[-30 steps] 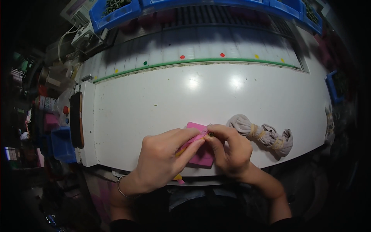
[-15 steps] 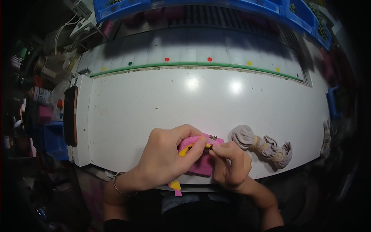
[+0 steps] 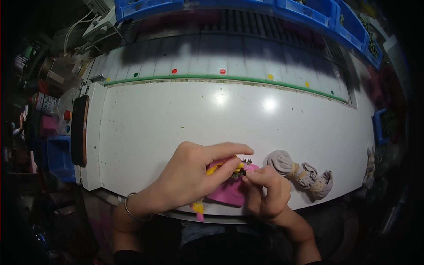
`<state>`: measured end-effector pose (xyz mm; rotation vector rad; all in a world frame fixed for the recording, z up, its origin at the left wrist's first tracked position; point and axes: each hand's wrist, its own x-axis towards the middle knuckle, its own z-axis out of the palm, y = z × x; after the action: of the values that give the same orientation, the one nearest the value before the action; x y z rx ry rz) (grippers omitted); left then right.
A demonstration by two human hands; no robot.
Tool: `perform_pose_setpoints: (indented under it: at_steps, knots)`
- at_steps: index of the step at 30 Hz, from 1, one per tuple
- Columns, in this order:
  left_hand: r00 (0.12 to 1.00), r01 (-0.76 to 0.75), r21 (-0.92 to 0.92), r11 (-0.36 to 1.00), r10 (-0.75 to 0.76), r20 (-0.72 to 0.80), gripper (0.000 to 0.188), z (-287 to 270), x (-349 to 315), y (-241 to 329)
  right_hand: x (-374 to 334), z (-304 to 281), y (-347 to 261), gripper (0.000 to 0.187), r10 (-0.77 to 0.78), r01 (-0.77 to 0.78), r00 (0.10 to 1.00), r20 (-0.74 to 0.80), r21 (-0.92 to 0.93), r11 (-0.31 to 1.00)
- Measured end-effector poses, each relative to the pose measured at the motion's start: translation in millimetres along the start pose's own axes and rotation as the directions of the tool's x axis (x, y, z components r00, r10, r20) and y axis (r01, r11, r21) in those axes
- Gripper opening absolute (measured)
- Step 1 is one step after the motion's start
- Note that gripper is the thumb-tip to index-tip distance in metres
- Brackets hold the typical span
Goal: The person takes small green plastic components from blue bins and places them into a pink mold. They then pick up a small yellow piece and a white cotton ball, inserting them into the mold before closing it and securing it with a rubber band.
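Observation:
My left hand (image 3: 187,176) is closed on a soft pink-and-yellow strip (image 3: 215,168), pinching it under the thumb while the index finger stretches out above. The strip's loose tail (image 3: 198,208) shows below that hand, by the table's front edge. At the other end my right hand (image 3: 268,191) pinches a pink bit between thumb and bent finger. Small dark toothed pieces (image 3: 239,173) show between the two hands; their kind I cannot make out. Beneath the hands lies a pink pad (image 3: 229,194), partly hidden.
A grey cloth bundle (image 3: 300,172) tied with tan bands lies right of my right hand. Beyond the white table (image 3: 176,115) runs a slatted conveyor (image 3: 198,57) with coloured dots. Blue bins (image 3: 304,13) hang above it. A dark phone-like slab (image 3: 80,130) is at the left edge.
My left index finger has lifted off the strip and straightened. More of the dark toothed pieces shows between my hands. The conveyor's dots have shifted left.

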<state>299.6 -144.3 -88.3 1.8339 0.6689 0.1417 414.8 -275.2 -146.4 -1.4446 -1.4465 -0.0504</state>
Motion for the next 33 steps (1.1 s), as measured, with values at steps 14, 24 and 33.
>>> perform_pose_setpoints:
  at_steps: [14,24,33]
  knots:
    - [0.879,-0.474,0.217,0.853,0.443,0.179,0.022,-8,12,-12,10,-6,6,0.020,-0.090,0.088,0.991,0.101,0.021,0.996]
    - [0.971,-0.183,-0.035,0.983,0.186,0.153,0.014,-9,9,-11,11,-6,5,0.026,-0.091,0.091,0.989,0.117,0.005,0.996]
    - [0.993,-0.018,-0.229,0.973,0.044,0.112,0.014,-11,8,-17,4,-4,6,0.031,-0.058,0.056,0.994,0.088,0.020,0.998]
